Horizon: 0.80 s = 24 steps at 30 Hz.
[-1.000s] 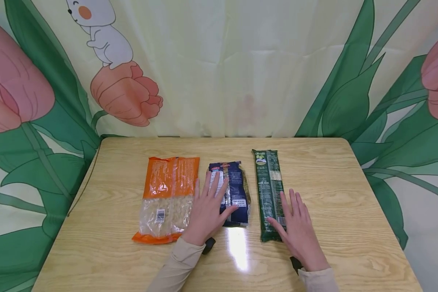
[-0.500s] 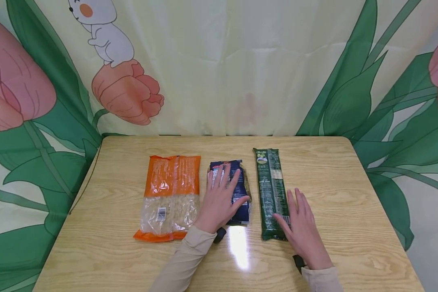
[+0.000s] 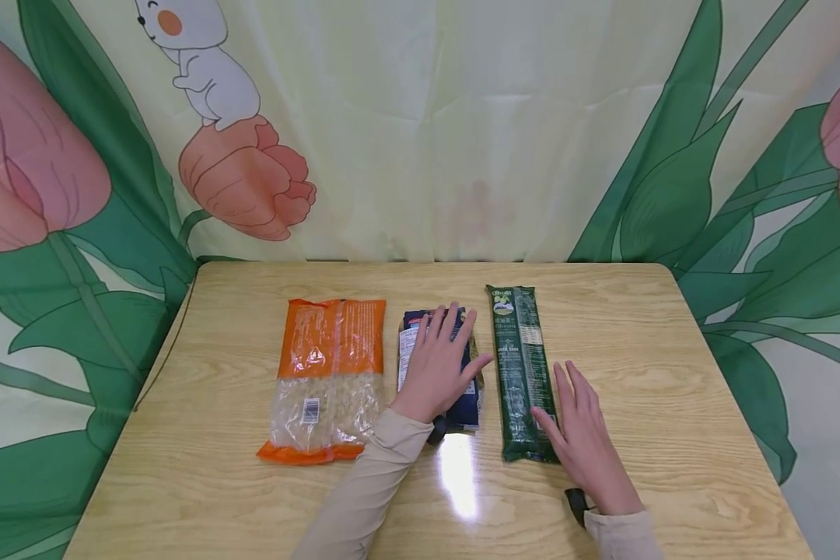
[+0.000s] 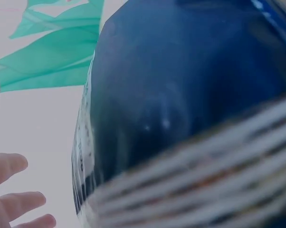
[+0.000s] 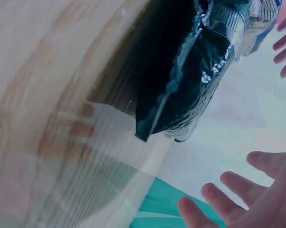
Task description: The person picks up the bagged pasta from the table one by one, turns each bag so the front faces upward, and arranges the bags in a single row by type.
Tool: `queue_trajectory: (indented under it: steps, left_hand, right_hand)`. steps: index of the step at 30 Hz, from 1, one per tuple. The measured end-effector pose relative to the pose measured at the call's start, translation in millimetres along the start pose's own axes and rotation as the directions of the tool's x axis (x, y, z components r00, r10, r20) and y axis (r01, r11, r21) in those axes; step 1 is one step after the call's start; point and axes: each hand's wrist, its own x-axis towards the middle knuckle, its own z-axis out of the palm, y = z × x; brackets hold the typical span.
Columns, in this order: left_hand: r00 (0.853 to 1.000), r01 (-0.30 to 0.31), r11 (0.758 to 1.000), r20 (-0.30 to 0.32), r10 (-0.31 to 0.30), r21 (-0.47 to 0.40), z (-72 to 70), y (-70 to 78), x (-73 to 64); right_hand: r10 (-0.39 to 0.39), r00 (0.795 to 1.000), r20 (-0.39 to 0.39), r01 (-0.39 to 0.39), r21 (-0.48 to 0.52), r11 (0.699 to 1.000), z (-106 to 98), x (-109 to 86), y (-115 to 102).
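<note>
In the head view my left hand (image 3: pixel 439 369) is over a navy-blue food packet (image 3: pixel 470 411), palm down with fingers spread, covering much of its label. The left wrist view has this packet (image 4: pixel 181 80) large and close, with the fingertips (image 4: pixel 26 202) apart from it at lower left. Beside the lower right edge of a long, narrow dark green packet (image 3: pixel 512 365) is my right hand (image 3: pixel 586 439), its thumb overlapping that edge in the head view. Seen from the right wrist, its straight fingers (image 5: pixel 243 187) are clear of the green packet's end (image 5: pixel 190 90). Neither hand holds anything.
An orange and clear plastic packet (image 3: pixel 332 338) with pale contents lies left of the blue one. All three lie on a light wooden table (image 3: pixel 203 467). Behind the table's far edge hangs a curtain (image 3: pixel 504 155) printed with tulips and a white animal.
My left hand has moved right and farther up over the blue packet. The right hand has slid slightly right, toward the green packet's edge. The packets stay where they were.
</note>
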Motion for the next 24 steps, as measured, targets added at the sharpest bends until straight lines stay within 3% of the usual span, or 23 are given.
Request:
queue_trajectory:
  steps: [7,15,24]
  left_hand:
    - [1.000,0.013,1.000,-0.002,-0.013,0.017,0.5,5.2,13.3]
    - [0.999,0.030,0.997,-0.038,-0.032,-0.064,7.3,9.7,31.1]
    - [0.999,0.046,0.990,0.010,-0.045,-0.133,11.7,20.0,48.6]
  right_hand:
    - [0.000,1.000,0.002,0.000,0.014,1.000,-1,2.6,2]
    - [0.056,0.998,0.009,-0.056,0.077,0.995,-6,6.0,4]
    - [0.098,0.995,0.025,-0.100,0.123,0.987,-6,5.7,8]
